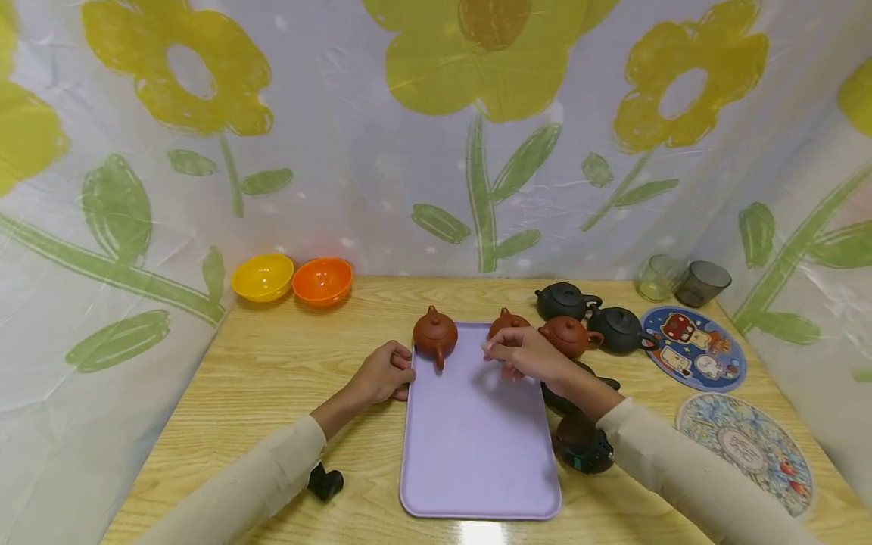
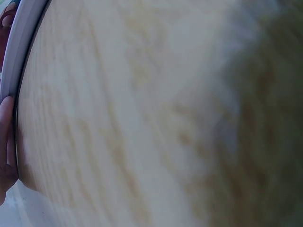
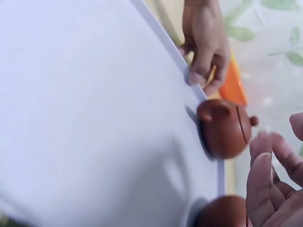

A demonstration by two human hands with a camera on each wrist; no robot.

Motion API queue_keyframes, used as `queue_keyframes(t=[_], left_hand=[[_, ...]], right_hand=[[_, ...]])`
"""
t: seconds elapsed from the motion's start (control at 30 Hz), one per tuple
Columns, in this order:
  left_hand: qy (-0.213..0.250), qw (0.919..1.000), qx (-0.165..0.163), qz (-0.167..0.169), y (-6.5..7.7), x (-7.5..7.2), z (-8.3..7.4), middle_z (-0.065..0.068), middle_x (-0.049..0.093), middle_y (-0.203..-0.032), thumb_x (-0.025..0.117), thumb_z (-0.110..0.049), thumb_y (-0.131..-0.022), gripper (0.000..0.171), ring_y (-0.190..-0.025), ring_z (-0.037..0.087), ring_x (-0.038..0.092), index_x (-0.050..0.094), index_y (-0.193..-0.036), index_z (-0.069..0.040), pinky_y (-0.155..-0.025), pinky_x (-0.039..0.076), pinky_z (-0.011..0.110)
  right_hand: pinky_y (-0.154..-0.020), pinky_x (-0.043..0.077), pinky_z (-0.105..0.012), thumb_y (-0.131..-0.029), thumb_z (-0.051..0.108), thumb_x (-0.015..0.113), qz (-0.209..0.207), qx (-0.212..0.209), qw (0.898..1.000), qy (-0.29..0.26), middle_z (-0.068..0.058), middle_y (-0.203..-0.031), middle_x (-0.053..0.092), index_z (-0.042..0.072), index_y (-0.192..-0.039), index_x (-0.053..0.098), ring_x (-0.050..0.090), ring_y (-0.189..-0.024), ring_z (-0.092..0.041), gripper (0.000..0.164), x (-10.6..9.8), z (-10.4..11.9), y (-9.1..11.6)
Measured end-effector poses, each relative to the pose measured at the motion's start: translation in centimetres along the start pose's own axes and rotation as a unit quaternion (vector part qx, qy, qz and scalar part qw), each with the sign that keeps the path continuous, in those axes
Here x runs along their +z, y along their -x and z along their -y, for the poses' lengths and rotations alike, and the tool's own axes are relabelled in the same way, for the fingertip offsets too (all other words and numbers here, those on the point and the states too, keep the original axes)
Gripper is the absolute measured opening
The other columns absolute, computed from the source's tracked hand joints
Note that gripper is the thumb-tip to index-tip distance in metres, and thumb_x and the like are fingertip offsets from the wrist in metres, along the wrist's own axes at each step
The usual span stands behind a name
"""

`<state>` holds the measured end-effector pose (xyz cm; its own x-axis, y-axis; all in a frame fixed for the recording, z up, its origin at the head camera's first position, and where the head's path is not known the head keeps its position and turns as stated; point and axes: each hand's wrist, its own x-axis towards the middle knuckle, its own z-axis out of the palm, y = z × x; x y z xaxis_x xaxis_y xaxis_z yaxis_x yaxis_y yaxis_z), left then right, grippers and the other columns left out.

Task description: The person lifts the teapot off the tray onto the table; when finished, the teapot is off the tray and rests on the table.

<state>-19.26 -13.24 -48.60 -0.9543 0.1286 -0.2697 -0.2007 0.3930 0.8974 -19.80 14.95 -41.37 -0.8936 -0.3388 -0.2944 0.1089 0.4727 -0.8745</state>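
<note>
A lilac tray [image 1: 480, 446] lies on the wooden table. My left hand [image 1: 384, 372] grips its left rim near the far corner; in the right wrist view the thumb lies on the rim and the fingers curl around the edge. One reddish-brown teapot [image 1: 434, 337] stands in the tray's far left corner, spout toward me. Another brown teapot [image 1: 508, 324] is at the far right corner, partly hidden by my right hand [image 1: 531, 356]. That hand hovers over the tray, fingers loosely bent, nothing visible between them. A third brown teapot [image 1: 565, 337] stands just right of the tray.
Black teapots [image 1: 620, 330] and other dark pots [image 1: 584, 446] stand right of the tray, some partly behind my right forearm. Further right lie two round mats [image 1: 745, 446] and two glasses [image 1: 703, 283]. Yellow [image 1: 263, 278] and orange [image 1: 323, 282] bowls stand back left.
</note>
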Motion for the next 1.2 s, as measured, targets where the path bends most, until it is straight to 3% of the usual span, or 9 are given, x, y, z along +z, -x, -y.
queue_keyframes(t=[0.23,0.63,0.8,1.2], left_hand=[[0.003,1.0,0.006,0.007,0.0,-0.1,0.0,0.013,0.057,-0.096,0.066,0.003,-0.089,0.029,-0.066,0.018,0.063,0.054,-0.116,0.002,-0.056,0.063,0.034],[0.003,1.0,0.007,0.006,0.1,-0.2,0.0,0.013,0.058,-0.096,0.066,0.003,-0.088,0.03,-0.065,0.017,0.062,0.055,-0.116,0.001,-0.055,0.062,0.033],[0.008,0.9999,0.008,0.009,0.1,-0.2,0.0,0.012,0.058,-0.096,0.066,0.003,-0.088,0.03,-0.065,0.018,0.062,0.055,-0.115,0.001,-0.055,0.063,0.034],[0.011,0.9999,0.008,0.007,-0.2,-0.1,0.3,0.012,0.058,-0.096,0.067,0.003,-0.088,0.029,-0.068,0.017,0.063,0.055,-0.115,0.002,-0.056,0.063,0.035]], right_hand=[[-0.061,0.055,-0.028,-0.096,0.034,0.065,0.009,0.016,1.0,-0.005,-0.015,-0.112,0.071,0.004,-0.103,0.071,0.064,-0.068,-0.016,0.031,2.3,0.7,-2.0],[-0.056,0.053,-0.026,-0.096,0.034,0.065,-0.004,0.045,0.999,-0.001,-0.01,-0.102,0.069,0.009,-0.102,0.075,0.064,-0.068,-0.016,0.028,5.3,0.6,-4.9],[-0.053,0.05,-0.025,-0.096,0.038,0.065,-0.013,0.055,0.998,-0.001,-0.009,-0.091,0.07,0.009,-0.095,0.076,0.06,-0.062,-0.016,0.03,6.2,0.6,-5.4],[-0.047,0.047,-0.024,-0.097,0.041,0.063,-0.029,0.064,0.998,-0.001,-0.002,-0.088,0.071,0.008,-0.089,0.077,0.059,-0.057,-0.015,0.037,7.6,0.8,-5.5]])
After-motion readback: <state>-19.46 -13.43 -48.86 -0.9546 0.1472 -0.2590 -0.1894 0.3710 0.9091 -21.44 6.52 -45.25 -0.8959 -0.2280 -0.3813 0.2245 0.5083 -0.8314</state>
